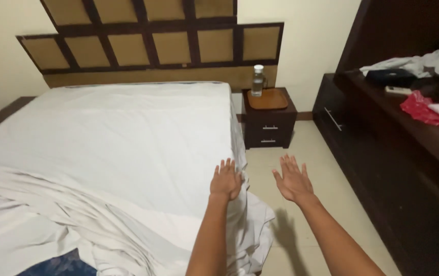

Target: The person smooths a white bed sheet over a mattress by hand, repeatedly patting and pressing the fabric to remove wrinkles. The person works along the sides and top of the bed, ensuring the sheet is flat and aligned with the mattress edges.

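Two bare hands reach forward from the bottom of the view, both with the fingers spread and nothing gripped in them. The left hand [225, 180] lies palm down on the white sheet [127, 138], right at the near side edge of the bed [237, 133], where the cloth turns over and falls toward the floor. Its fingers rest flat on the fabric and are not closed on it. The right hand [293, 180] is just beside the left one but it is off the bed, held in the air over the tiled floor [306, 153], palm down and open, touching nothing. Its shadow falls on the tiles under the forearm.

The sheet covers the whole mattress. It is smooth and flat toward the headboard [153, 41], and it is wrinkled and bunched at the lower left of the view, well apart from both hands. A loose part of it hangs down the side of the bed below the left wrist. A small patch of dark blue patterned cloth [58, 266] shows under the bunched part.

Beyond the hands, a dark nightstand [269, 122] stands next to the bed, and a clear bottle [257, 81] stands on it. On the right a long dark desk [408, 133] carries a red cloth [421, 108] and white cloths [408, 64].
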